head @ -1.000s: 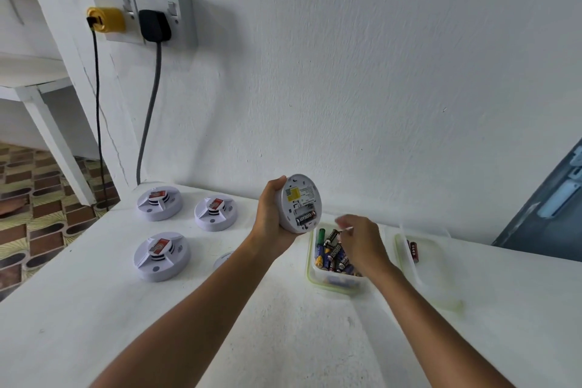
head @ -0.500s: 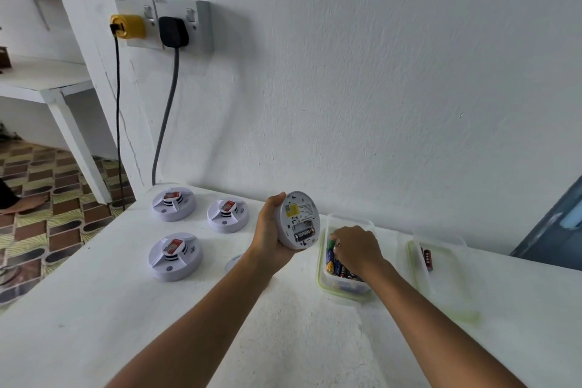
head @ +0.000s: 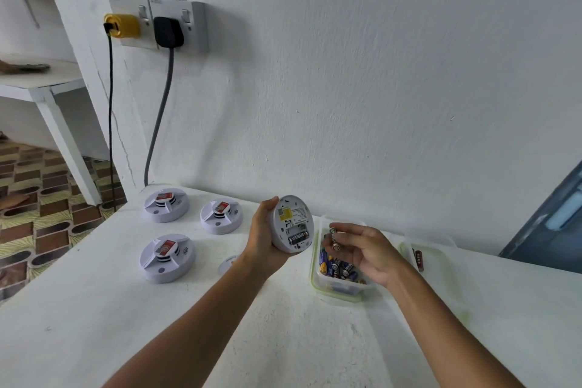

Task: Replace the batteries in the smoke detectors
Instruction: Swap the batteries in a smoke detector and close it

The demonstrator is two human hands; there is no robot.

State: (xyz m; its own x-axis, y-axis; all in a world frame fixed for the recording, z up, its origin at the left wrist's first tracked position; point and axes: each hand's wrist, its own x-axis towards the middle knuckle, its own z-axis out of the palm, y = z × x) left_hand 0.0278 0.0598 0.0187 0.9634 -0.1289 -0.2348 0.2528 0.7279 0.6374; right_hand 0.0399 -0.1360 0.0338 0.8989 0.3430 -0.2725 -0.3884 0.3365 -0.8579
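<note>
My left hand (head: 263,238) grips a round white smoke detector (head: 292,223) above the table, its back turned toward me. The open battery bay shows one black battery (head: 297,237) seated inside. My right hand (head: 365,250) pinches a single small battery (head: 333,239) between thumb and fingers, just right of the detector and above a clear box of batteries (head: 337,272). Three more white detectors lie face up on the table: one at the back left (head: 166,204), one beside it (head: 221,213), one nearer me (head: 167,257).
A small round white cover (head: 228,263) lies on the white table (head: 126,324) partly behind my left forearm. A second clear box (head: 441,264) at the right holds a red item (head: 418,258). Two plugs with cables hang from wall sockets (head: 157,25). The table's left edge drops to a tiled floor.
My right hand has come up out of the battery box holding one battery and now sits beside the detector. The left hand kept the detector in roughly the same place.
</note>
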